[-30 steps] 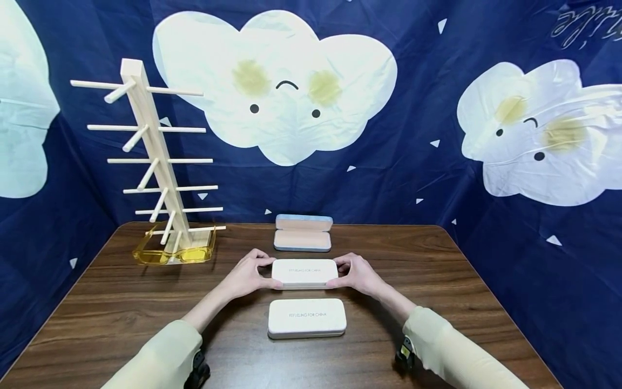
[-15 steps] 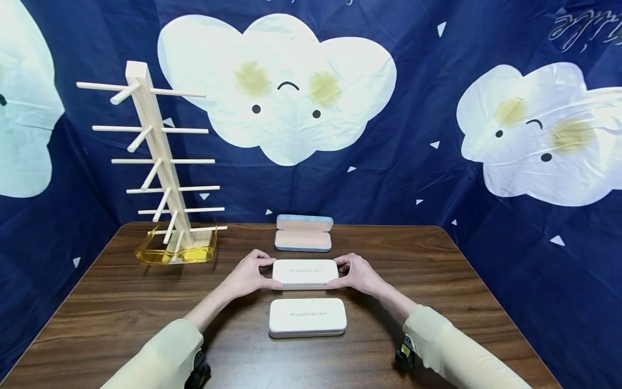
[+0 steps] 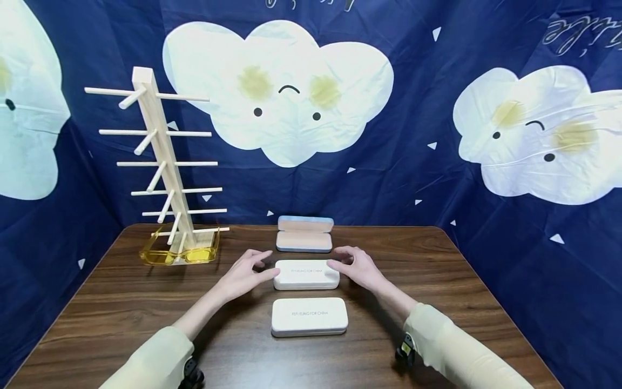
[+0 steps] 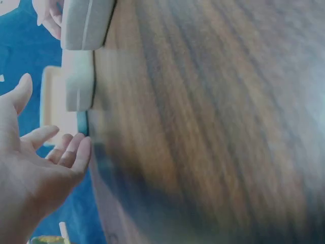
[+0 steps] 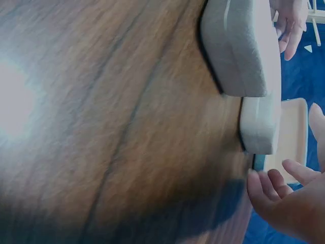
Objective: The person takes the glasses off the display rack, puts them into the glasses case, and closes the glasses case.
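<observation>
Two closed white glasses cases lie one behind the other on the wooden table: a middle case and a front case, both with lettering on the lid. My left hand hovers at the left end of the middle case, fingers loosely bent and spread from the thumb. At its right end is my right hand, the thumb overlapping the lid's corner in the head view. Both wrist views show a gap between fingers and case. Behind stands a blue glasses case, lid up, pale lining showing.
A wooden peg rack rises at the back left. Yellow-tinted glasses hang at its foot. Behind the table hangs a dark blue cloth printed with white clouds.
Both hands have let go of the middle white case's ends; the left has drawn back leftward and the right has lifted slightly. The case stays in place, and the head view has shifted a little.
</observation>
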### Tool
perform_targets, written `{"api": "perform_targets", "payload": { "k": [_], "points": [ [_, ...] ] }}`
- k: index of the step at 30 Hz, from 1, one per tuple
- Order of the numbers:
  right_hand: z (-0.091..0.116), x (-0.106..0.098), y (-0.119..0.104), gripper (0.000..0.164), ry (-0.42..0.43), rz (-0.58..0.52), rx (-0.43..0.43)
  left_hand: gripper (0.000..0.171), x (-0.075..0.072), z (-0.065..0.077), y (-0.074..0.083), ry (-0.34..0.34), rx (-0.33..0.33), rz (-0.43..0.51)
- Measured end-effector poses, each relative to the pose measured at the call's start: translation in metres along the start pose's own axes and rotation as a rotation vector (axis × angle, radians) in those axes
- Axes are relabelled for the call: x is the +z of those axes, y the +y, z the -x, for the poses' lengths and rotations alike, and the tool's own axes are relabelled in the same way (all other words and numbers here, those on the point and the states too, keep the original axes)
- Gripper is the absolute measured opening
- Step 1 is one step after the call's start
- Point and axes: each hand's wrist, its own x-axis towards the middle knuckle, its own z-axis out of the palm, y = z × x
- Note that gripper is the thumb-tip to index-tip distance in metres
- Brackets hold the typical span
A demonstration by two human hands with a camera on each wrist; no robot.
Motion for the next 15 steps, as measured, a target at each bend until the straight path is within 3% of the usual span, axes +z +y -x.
{"api": "perform_targets", "payload": {
  "k": [9, 15],
  "points": [
    [-0.008, -0.005, -0.026, 0.052, 0.075, -0.098, -0.05, 0.065, -0.029, 0.02, 0.003, 0.114, 0.107, 0.044],
    [-0.009, 0.001, -0.048, 0.053, 0.063, -0.188, -0.057, 0.058, -0.043, 0.04, 0.002, 0.162, 0.166, 0.07]
  ]
}}
